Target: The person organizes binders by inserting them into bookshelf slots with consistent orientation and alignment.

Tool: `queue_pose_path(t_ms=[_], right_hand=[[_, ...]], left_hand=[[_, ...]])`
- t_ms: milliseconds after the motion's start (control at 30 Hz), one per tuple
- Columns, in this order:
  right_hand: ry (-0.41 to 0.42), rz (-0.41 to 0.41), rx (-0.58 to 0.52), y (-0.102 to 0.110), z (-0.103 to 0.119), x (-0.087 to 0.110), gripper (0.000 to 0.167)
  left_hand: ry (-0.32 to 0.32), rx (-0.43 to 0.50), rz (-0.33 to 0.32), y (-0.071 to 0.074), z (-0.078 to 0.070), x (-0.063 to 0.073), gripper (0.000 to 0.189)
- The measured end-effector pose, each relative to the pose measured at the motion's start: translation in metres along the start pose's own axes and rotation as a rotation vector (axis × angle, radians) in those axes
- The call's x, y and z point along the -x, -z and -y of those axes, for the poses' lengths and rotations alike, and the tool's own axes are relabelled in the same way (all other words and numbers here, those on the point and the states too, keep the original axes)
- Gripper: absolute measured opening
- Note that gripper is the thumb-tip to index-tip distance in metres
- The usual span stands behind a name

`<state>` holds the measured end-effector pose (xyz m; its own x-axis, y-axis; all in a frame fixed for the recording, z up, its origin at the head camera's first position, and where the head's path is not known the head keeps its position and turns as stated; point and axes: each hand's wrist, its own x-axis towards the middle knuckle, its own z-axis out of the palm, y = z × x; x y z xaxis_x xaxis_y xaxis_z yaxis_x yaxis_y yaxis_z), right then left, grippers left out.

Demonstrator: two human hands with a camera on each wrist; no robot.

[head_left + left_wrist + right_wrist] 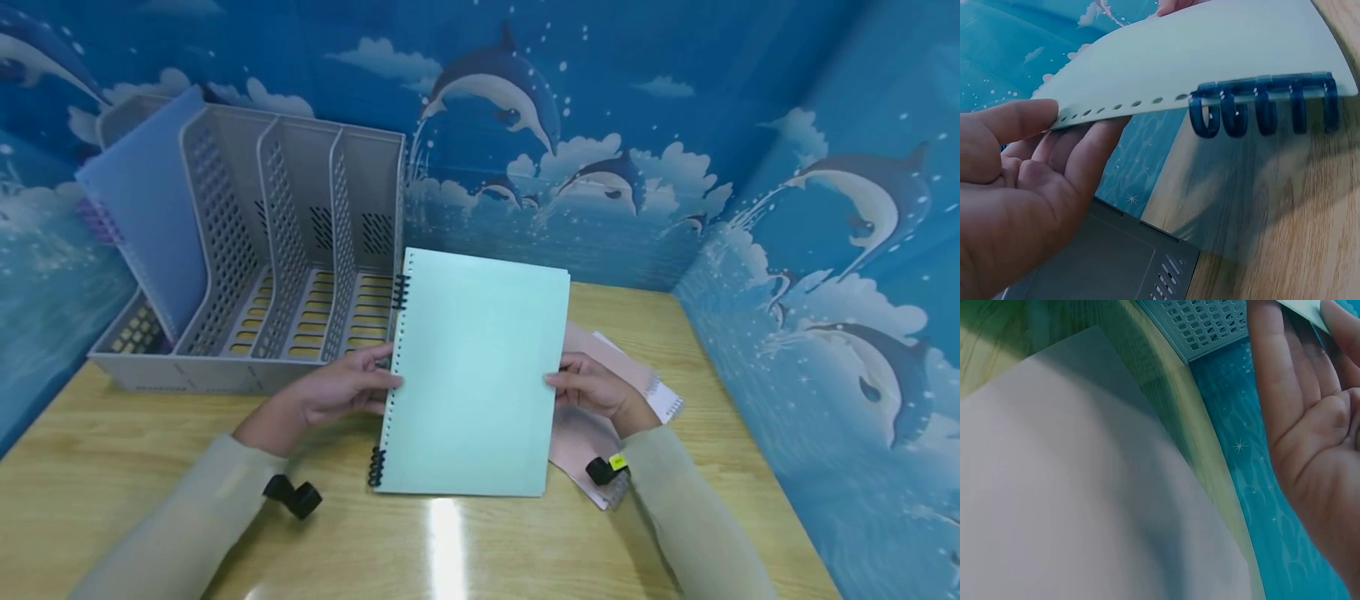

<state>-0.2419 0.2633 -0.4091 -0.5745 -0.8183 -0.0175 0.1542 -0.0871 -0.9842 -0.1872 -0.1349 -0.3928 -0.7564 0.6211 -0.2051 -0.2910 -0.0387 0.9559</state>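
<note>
A pale green ring-bound notebook (476, 375) is held up over the table between both hands. Along its left edge runs a row of punched holes, with dark binding rings (1266, 103) near the top and bottom. My left hand (348, 385) pinches that punched edge, thumb on the front cover and fingers behind. On the opposite edge, my right hand (596, 387) pinches the cover in the same way. Pink notebooks (588, 442) with white spiral bindings lie on the table behind and below my right hand, partly covered by the green one.
A grey file organizer (225, 375) with several upright compartments stands at the back left. Its leftmost compartment holds a blue notebook (153, 208), leaning left. The wooden table (360, 542) meets blue dolphin-print sheets (637, 100) at the back and right.
</note>
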Motion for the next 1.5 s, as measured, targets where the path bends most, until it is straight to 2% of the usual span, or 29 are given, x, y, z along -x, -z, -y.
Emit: queue_pose_path(t_ms=[500,900,1133,1200,1367,1500], right_hand=[[0.038,-0.018,0.049,-0.008,0.002,-0.008,0.043],[0.003,-0.133,0.105,-0.025,0.011,-0.012,0.032],[0.0,-0.136,0.1,-0.03,0.014,-0.014,0.028],[-0.005,-0.137,0.094,-0.031,0.014,-0.015,0.033],[-0.025,-0.135,0.111,-0.034,0.013,-0.019,0.065],[-0.045,-0.131,0.139,-0.036,0.012,-0.022,0.084]], left_hand=[[0.018,-0.052,-0.027,-0.006,0.0,0.0,0.064],[-0.037,-0.061,-0.026,-0.002,-0.002,0.005,0.064],[-0.05,-0.083,-0.036,-0.003,-0.005,0.007,0.061],[-0.056,-0.085,-0.038,-0.004,-0.006,0.007,0.062],[-0.078,-0.097,-0.043,-0.002,-0.007,0.01,0.063],[-0.119,-0.122,-0.047,0.003,-0.01,0.014,0.062]])
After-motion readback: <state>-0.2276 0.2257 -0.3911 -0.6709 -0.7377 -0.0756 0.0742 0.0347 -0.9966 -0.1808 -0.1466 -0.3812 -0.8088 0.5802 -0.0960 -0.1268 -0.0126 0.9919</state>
